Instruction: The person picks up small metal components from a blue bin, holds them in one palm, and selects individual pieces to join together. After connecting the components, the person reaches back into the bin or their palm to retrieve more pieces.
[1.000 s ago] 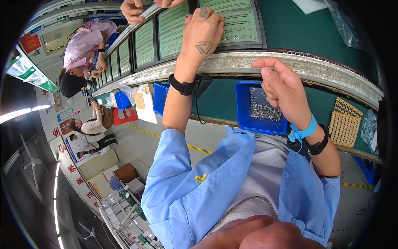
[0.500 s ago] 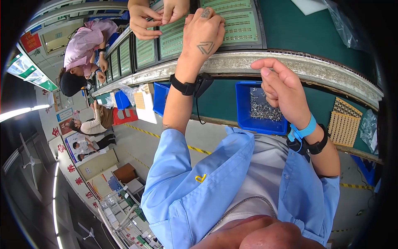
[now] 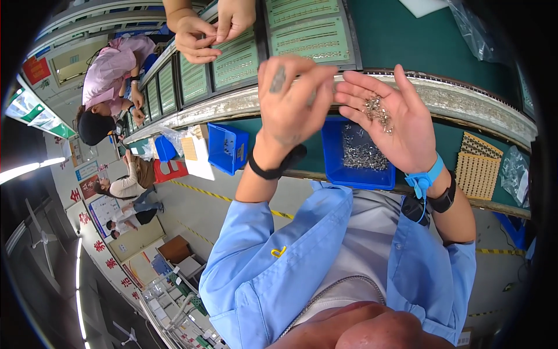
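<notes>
My right hand, with a blue strap at its wrist, is turned palm up and cups a small heap of shiny metal parts. My left hand, tattooed and wearing a black wristband, hovers just beside the right fingertips. Its fingers are bent and smeared by motion, so whether they grip anything is unclear. Below the right hand sits a blue bin with many similar metal parts inside. Beyond my left hand lie green circuit boards in dark frames, carrying rows of small metal pieces.
Another person's hands work over the boards at upper left. A worn metal rail crosses the bench. A second blue bin stands left; tan perforated sheets and a plastic bag lie right. A person in pink leans over the line.
My left hand has drawn back from the boards to the right hand. The right hand has turned from curled fingers to an upturned palm, exposing the metal parts.
</notes>
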`<act>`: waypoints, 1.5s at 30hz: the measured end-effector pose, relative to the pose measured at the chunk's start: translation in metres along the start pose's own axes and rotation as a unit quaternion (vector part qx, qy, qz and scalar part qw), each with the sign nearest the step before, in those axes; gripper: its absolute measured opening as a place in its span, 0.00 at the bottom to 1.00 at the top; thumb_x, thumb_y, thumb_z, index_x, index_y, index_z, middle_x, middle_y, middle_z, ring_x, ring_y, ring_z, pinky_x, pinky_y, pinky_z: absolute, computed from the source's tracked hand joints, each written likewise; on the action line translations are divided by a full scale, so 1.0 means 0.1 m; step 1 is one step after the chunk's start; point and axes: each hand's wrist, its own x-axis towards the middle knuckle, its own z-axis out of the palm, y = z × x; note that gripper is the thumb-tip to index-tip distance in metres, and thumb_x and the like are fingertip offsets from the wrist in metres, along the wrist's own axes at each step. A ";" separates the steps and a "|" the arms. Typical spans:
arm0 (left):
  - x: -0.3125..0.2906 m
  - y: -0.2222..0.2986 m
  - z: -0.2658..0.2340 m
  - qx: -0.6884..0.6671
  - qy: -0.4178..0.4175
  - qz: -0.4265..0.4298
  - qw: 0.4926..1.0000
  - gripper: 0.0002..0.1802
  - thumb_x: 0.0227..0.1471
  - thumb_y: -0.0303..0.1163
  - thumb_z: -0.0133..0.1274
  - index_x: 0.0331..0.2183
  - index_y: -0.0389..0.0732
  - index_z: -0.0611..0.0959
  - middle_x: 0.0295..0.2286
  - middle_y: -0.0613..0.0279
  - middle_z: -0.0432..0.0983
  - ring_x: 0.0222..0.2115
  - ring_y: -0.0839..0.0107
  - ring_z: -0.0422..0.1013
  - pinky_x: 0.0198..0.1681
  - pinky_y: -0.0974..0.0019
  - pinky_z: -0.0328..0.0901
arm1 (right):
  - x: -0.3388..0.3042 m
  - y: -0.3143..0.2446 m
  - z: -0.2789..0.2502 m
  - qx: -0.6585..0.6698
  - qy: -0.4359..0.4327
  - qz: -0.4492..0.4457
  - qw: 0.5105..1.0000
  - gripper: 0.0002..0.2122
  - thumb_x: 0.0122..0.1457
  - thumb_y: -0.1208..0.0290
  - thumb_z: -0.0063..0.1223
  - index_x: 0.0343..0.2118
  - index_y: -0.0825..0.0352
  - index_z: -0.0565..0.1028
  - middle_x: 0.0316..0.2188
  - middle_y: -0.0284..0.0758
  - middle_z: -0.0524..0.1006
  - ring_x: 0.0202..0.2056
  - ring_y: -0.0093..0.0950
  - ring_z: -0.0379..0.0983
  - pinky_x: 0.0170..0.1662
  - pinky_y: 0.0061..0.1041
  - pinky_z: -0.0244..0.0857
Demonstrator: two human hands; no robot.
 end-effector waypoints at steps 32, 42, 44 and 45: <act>-0.08 0.34 -0.17 -0.010 -0.074 -0.011 0.997 0.16 0.41 0.24 0.68 0.35 0.42 0.82 0.36 0.62 0.74 0.39 0.59 0.71 0.43 0.58 0.64 | -0.06 0.11 0.05 -0.233 0.058 0.020 0.970 0.09 0.72 0.65 0.48 0.34 0.63 0.71 0.20 0.18 0.55 0.20 0.10 0.45 0.21 0.16 0.38; -0.08 0.36 -0.22 -0.060 -0.124 -0.027 0.990 0.16 0.40 0.22 0.67 0.35 0.40 0.81 0.38 0.59 0.74 0.39 0.56 0.71 0.43 0.57 0.66 | -0.06 0.06 0.06 -0.231 0.074 0.049 0.969 0.09 0.69 0.66 0.53 0.34 0.64 0.74 0.18 0.17 0.57 0.18 0.09 0.46 0.18 0.16 0.37; -0.07 0.36 -0.24 -0.061 -0.128 -0.028 0.989 0.16 0.40 0.22 0.67 0.35 0.40 0.81 0.38 0.59 0.74 0.39 0.56 0.71 0.43 0.57 0.66 | -0.07 0.07 0.06 -0.244 0.070 0.050 0.966 0.09 0.71 0.65 0.51 0.34 0.63 0.73 0.18 0.17 0.56 0.18 0.09 0.45 0.19 0.16 0.37; -0.07 0.35 -0.26 -0.062 -0.132 -0.029 0.989 0.16 0.40 0.22 0.67 0.35 0.40 0.81 0.38 0.59 0.74 0.39 0.56 0.71 0.42 0.57 0.66 | -0.07 0.07 0.07 -0.256 0.065 0.051 0.963 0.09 0.72 0.65 0.48 0.34 0.63 0.72 0.18 0.17 0.55 0.18 0.09 0.44 0.19 0.16 0.37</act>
